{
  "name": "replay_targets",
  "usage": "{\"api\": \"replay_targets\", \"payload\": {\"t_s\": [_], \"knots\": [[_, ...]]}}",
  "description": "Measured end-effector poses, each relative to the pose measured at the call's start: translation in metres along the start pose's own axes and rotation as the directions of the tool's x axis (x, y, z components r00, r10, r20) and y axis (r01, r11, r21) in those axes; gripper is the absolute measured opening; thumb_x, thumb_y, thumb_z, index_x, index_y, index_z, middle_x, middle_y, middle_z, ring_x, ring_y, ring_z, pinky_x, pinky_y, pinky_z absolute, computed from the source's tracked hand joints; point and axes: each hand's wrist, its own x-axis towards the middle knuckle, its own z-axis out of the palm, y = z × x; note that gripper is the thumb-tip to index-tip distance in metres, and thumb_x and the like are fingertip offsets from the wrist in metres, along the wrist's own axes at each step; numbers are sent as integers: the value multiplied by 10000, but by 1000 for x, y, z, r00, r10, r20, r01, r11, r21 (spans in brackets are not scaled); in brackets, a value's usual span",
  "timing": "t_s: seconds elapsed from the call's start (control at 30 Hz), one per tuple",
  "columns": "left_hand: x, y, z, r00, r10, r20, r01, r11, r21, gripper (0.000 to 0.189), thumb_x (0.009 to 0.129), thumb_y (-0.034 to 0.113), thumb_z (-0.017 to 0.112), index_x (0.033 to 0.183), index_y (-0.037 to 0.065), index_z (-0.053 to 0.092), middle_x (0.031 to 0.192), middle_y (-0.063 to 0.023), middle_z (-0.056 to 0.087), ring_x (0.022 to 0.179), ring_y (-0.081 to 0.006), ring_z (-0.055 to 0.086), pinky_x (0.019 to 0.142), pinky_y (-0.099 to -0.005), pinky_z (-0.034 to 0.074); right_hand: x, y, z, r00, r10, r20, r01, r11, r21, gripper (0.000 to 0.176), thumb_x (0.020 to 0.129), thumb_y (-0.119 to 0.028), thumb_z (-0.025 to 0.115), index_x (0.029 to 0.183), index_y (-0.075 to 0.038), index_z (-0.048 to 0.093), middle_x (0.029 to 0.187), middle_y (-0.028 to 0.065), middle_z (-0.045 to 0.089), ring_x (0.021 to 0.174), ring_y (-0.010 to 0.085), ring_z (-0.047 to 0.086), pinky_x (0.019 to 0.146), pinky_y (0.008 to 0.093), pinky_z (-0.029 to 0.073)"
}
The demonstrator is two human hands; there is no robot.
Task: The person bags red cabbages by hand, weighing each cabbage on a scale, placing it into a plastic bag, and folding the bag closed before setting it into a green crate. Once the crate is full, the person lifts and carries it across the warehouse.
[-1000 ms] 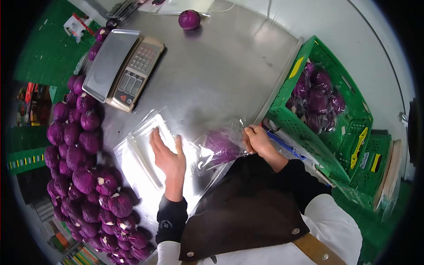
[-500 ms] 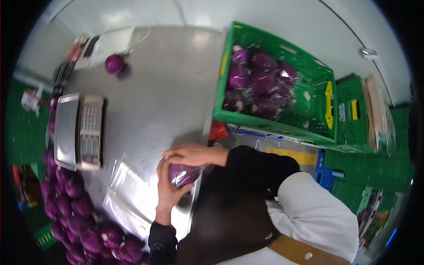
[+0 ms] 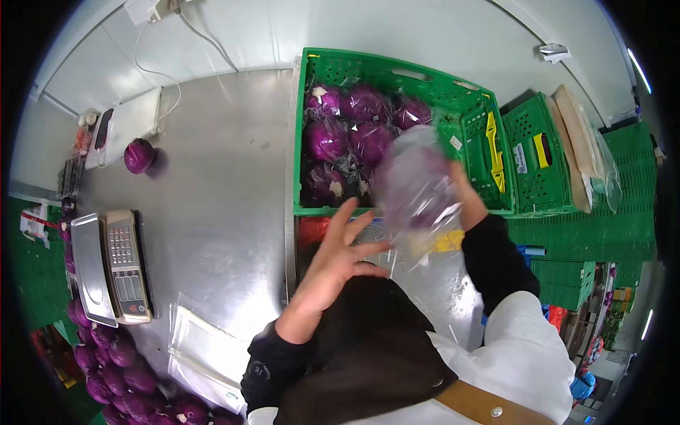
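Note:
A red cabbage in a clear plastic bag, blurred by motion, hangs over the front edge of a green crate. My right hand grips it from its right side, with the fingers mostly behind the bag. To the left of the bag, my left hand is open, fingers spread, holding nothing. Several bagged red cabbages fill the crate's left part. A stack of flat clear bags lies on the steel table.
A scale stands at the table's left, beside a pile of unbagged red cabbages. One loose cabbage sits near a white board at the back left. Another green crate adjoins the filled one on the right.
Both hands were around the cabbage at the table's front edge. My right hand has carried it rightward to the crate, and my left hand has let go and spread. The view has turned right.

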Motion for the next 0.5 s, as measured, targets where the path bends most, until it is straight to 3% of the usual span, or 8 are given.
{"api": "replay_targets", "payload": {"t_s": [0.03, 0.07, 0.1, 0.2, 0.3, 0.33, 0.43, 0.5], "knots": [[4, 0, 8, 998, 31, -57, -22, 986, 163, 709, 871, 213, 570, 1421, 56, 151, 1418, -195, 250, 1153, -293, 493, 885, -383, 460, 5, 7, -49, 991, -26, -132, 43, 991, 129, 610, 872, -511, 402, 1291, -70, 444, 1201, 124, 546, 1065, 274, 554, 937, 422, 454], [3, -4, 2, 999, 20, -44, -4, 942, 335, 661, 868, 238, 565, 1397, 44, 219, 1389, -184, 311, 1136, -303, 508, 868, -382, 467, 2, -21, -59, 974, 28, -226, -4, 994, 108, 614, 855, -553, 407, 1229, -77, 507, 1155, 123, 578, 1047, 272, 566, 917, 432, 461], [-2, -10, -10, 1000, 4, -31, 12, 866, 499, 621, 866, 263, 561, 1373, 31, 287, 1360, -172, 372, 1120, -312, 523, 852, -381, 473, -5, -33, -70, 972, 114, -205, -58, 964, 260, 567, 853, -520, 453, 1222, -95, 516, 1142, 77, 590, 1038, 230, 569, 922, 441, 438], [-25, -21, -42, 975, -127, -183, 176, 944, 278, 534, 868, 255, 563, 1311, 16, 384, 1258, -168, 487, 1043, -294, 575, 838, -343, 473, -8, -19, -135, 920, 286, -268, -258, 956, 137, 568, 843, -535, 473, 1230, -121, 512, 1144, 80, 595, 1010, 237, 580, 909, 430, 444], [-40, -31, -52, 922, -154, -355, 252, 934, 252, 491, 873, 245, 556, 1280, 12, 412, 1179, -159, 547, 991, -282, 600, 822, -328, 473, 10, 22, -147, 836, 477, -273, -521, 845, -120, 570, 839, -527, 499, 1250, -132, 484, 1205, 88, 561, 1081, 255, 544, 960, 477, 392], [-42, -34, -55, 909, -177, -377, 269, 941, 206, 458, 879, 220, 552, 1266, 12, 426, 1180, -155, 545, 997, -273, 597, 810, -324, 476, 21, 52, -151, 843, 525, -118, -536, 840, -88, 631, 835, -557, 502, 1309, -145, 432, 1272, 81, 518, 1162, 262, 483, 993, 485, 346], [-42, -39, -56, 872, -200, -446, 309, 933, 186, 401, 884, 152, 557, 1250, 28, 452, 1157, -127, 554, 975, -210, 590, 805, -296, 464, 43, 66, -113, 750, 651, -119, -654, 756, 11, 675, 838, -584, 489, 1337, -138, 400, 1319, 72, 479, 1218, 258, 430, 1019, 488, 306], [-37, -40, -58, 866, -191, -461, 304, 935, 184, 394, 886, 146, 556, 1248, 28, 453, 1152, -124, 556, 974, -204, 587, 806, -294, 464, 40, 69, -126, 795, 603, -70, -606, 793, -62, 674, 869, -567, 453, 1366, -120, 359, 1362, 75, 430, 1240, 263, 403, 1048, 458, 276]]}}
